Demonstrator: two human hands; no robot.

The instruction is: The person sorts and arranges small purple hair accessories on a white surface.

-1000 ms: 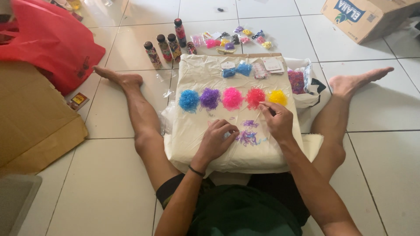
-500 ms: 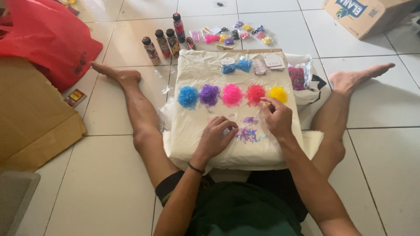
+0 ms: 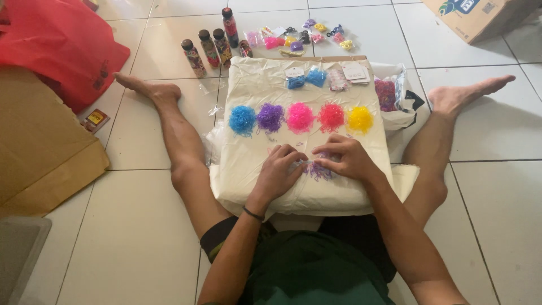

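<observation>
Both hands, left hand (image 3: pixel 280 169) and right hand (image 3: pixel 344 158), pinch tiny bands in the mixed pile (image 3: pixel 317 170); better to pick one colour slowly, away from the sorted purple heap (image 3: pixel 270 117).

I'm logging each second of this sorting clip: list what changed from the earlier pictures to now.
The right hand slid down from near the red and yellow piles to the mixed purple pile, meeting the left hand there. Both now pick at it with their fingertips; whether either holds anything cannot be told. The five sorted colour piles, the cream sheet, and the bottles stayed put.
</observation>
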